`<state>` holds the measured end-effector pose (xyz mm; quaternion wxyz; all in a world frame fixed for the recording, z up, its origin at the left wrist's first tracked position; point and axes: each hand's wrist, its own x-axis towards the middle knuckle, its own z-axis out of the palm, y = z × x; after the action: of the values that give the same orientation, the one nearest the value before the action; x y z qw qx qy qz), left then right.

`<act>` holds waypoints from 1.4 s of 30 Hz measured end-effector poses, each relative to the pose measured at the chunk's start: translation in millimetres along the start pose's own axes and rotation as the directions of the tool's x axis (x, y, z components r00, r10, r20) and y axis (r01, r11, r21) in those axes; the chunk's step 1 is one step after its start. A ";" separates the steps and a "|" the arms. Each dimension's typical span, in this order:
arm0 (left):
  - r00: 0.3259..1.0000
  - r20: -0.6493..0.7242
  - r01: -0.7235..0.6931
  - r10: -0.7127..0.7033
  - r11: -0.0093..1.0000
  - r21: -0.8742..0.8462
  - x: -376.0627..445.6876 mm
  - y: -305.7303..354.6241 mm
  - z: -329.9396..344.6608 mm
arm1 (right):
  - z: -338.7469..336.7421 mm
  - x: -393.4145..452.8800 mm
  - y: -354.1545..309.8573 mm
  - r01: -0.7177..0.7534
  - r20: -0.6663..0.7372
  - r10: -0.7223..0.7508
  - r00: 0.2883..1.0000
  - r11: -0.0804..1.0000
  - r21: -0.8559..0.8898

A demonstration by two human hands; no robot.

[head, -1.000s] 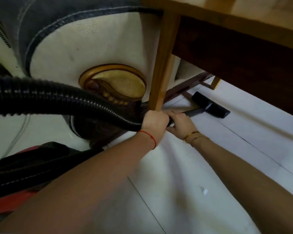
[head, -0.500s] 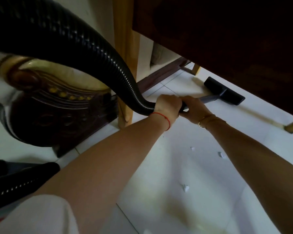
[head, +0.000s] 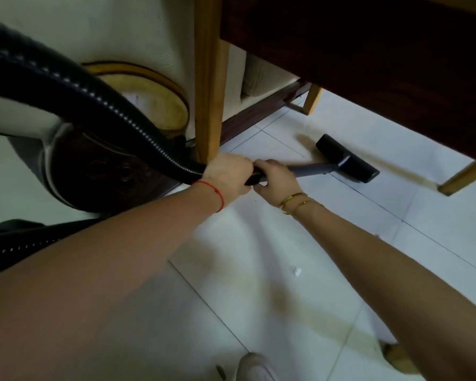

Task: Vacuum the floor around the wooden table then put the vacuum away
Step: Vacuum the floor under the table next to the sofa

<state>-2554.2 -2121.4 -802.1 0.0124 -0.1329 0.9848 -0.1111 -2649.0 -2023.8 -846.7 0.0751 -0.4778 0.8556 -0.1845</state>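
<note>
Hose [head: 88, 94]: arching in from the left edge of the view, dropping past the near table leg [head: 208, 78] and ending inside the left hand's grip.
Left hand [head: 227, 176]: wrapping curled fingers round the black handle end where hose meets wand, sitting right at the foot of the near table leg.
Right hand [head: 276, 180]: gripping the wand just ahead of the left, fingers curled over the top; nearer of the two to the nozzle, so likely steering.
Wand [head: 312, 169]: running from the hands to the right and slightly away, low over the floor [head: 327, 284], long axis pointing under the table.
Floor nozzle [head: 346, 162]: lying flat on the tiles under the dark table underside [head: 368, 64], right of and beyond both hands, between the near leg and the right-hand leg [head: 462, 178].
Paper scrap [head: 296, 271]: sitting on the tiles well behind the nozzle, toward the person, under the right forearm line; probably calling for a pull back along the wand's axis.
Progress: vacuuming under way, putting away not yet begun.
</note>
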 end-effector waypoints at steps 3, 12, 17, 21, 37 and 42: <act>1.000 0.010 -0.010 0.009 0.999 0.033 -34.9 -13.7 -5.2 | 6.5 -17.7 -30.3 0.040 0.008 -0.040 0.999 0.999 -0.029; 0.996 0.026 -0.085 0.083 0.993 0.085 -98.3 -34.8 -32.0 | 14.6 -62.6 -79.3 0.121 -0.110 -0.143 0.984 0.975 -0.187; 0.992 0.004 -0.125 0.126 0.982 0.141 -101.7 -22.7 -44.0 | 8.2 -76.2 -73.3 0.100 -0.158 -0.148 0.976 0.957 -0.274; 0.987 -0.017 -0.154 0.160 0.973 0.173 -84.7 1.2 -44.7 | 0.5 -85.3 -47.5 0.044 -0.170 -0.099 0.981 0.953 -0.299; 0.966 0.008 -0.257 0.257 0.965 0.041 38.6 146.0 -31.0 | -33.5 -116.7 111.6 -0.238 -0.261 0.166 0.951 0.930 -0.278; 0.969 0.036 -0.244 0.245 0.969 -0.023 49.5 171.2 -34.1 | -44.7 -123.5 134.2 -0.245 -0.183 0.204 0.962 0.941 -0.234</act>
<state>-2648.2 -1966.2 -806.6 0.0436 -0.0126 0.9942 -0.0972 -2703.0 -1844.6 -863.5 -0.0334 -0.3666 0.9244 -0.1003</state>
